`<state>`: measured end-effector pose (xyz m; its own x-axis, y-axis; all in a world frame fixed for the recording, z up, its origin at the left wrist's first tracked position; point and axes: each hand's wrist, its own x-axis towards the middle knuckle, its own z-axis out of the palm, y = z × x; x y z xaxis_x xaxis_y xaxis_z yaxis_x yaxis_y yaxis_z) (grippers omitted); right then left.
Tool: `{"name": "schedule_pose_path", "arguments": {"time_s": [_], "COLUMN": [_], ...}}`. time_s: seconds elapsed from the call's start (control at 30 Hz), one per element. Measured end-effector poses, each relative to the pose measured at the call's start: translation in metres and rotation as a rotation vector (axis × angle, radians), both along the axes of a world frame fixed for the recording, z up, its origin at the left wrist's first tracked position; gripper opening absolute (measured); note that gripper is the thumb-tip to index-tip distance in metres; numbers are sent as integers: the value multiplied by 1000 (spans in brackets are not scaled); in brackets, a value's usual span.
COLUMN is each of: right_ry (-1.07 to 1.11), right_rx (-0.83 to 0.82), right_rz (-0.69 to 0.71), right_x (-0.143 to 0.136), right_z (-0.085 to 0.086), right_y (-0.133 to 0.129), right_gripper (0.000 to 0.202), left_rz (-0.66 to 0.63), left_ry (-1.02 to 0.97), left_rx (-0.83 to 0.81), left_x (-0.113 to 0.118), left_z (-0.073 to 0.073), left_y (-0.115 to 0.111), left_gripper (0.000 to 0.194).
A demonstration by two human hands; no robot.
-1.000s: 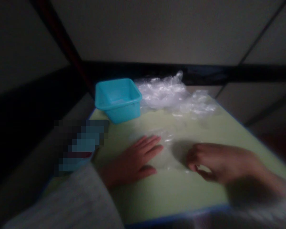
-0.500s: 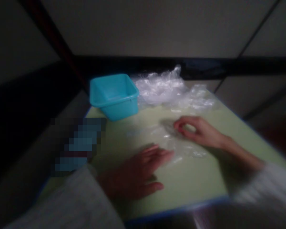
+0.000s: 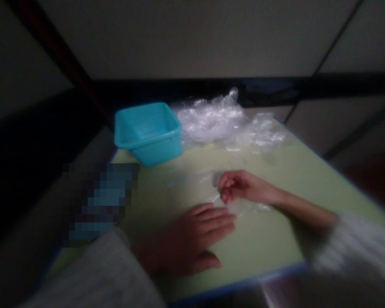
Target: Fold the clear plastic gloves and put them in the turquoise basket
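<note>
My left hand lies palm down on the pale green table, its fingers stretched out and the thumb apart, at the near edge of a clear plastic bag. Over the right part of that bag is my right hand, with its fingers curled together. What the curled fingers hold, if anything, is too blurred to tell. The bag lies flat and is partly hidden by both hands.
A turquoise plastic basket stands at the table's back left. Crumpled clear plastic bags are heaped beside it along the back. A pixelated flat object lies at the left edge. A wall rises behind the table.
My right hand has moved left and nearer, towards my left hand, and its fingers have curled in more. The fingers of my left hand lie flatter. The view has shifted slightly.
</note>
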<state>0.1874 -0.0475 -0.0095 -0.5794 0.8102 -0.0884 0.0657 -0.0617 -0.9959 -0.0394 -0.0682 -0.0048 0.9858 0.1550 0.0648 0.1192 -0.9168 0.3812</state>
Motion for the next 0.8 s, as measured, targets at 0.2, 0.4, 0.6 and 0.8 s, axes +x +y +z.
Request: {"name": "schedule_pose_path", "arguments": {"time_s": [0.2,0.4,0.6,0.8], "right_ry": [-5,-175,-683,-862], "right_rx": [26,253,691,909], "right_rz": [-147,-343,-287,-144], "right_x": [18,36,29,22], "right_z": [6,22,29,20], "right_y": [13,18,7,8], "right_gripper": [20,20,30,34], "left_rz": [-16,-9,152,121], "left_ry": [-4,-94,-275,-251], "left_rx": [-1,112,302,244], "left_x": [-2,-4,-14,-9], "left_z": [1,1,-1,5], "left_y": [0,1,9,3], "left_gripper": [59,56,33,34]}}
